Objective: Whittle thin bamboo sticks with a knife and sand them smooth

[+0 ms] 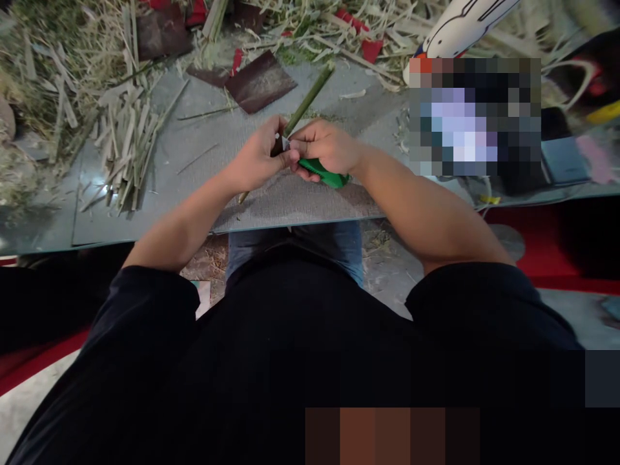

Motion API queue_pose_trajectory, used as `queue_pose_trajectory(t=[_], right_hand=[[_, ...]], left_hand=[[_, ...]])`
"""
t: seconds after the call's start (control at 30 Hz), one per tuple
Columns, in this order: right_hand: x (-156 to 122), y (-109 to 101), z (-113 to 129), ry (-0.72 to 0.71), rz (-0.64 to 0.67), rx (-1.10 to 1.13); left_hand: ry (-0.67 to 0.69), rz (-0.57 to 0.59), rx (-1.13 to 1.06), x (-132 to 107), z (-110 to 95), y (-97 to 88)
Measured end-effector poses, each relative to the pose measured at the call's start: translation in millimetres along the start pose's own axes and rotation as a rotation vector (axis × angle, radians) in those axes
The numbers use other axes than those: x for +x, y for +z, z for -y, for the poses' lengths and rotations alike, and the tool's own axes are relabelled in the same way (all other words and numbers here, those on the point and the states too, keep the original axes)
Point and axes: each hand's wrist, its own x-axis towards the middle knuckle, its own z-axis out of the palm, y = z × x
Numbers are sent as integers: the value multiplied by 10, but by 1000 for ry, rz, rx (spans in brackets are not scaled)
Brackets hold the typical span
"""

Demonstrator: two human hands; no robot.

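My left hand (264, 155) is closed around a thin green plant stalk (310, 97), which slants from the upper right down toward the table's front edge. Its lower end (243, 196) pokes out below my left hand. In my right hand (327, 147) is a knife with a green handle (325, 173). The short blade (285, 143) lies against the stalk between my two hands. My fingertips meet there and hide part of the blade. A small dark brown piece (278, 146) shows by my left fingers.
Pale split strips (128, 142) lie heaped on the table (194, 155) at left, with more shavings (53, 58) behind. A dark brown sheet (260, 82) lies ahead. A white printed object (460, 29) and a blurred-out patch (475, 116) are at right. Red stools flank me.
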Motion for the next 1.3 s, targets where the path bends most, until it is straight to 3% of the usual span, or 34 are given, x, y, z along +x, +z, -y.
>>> queue_pose_trajectory(t=[0.2,0.47,0.7,0.8,0.93,1.1,1.23,1.3], right_hand=[[28,-31,-115,-38,-30,23],[5,96,-48,-66,-174,-44],[7,297,65,-60,-410,-107],[37,292,0,-138,-481,-118],[51,212,-91,-221,-532,-78],[38,-32,-156,-211,-421,63],[35,-285,-151,-292,-612,51],[6,-392,-104,-352,-632,42]], left_hand=[[143,-116,225,11,210,-30],[75,-212,406,-23,147,8],[-12,-273,139,-23,-5,62],[-12,-301,75,-21,-48,80],[-51,-272,58,-36,-106,89],[-75,-210,36,-33,-79,44],[-45,-165,85,35,115,-21],[-27,-142,71,64,215,-45]])
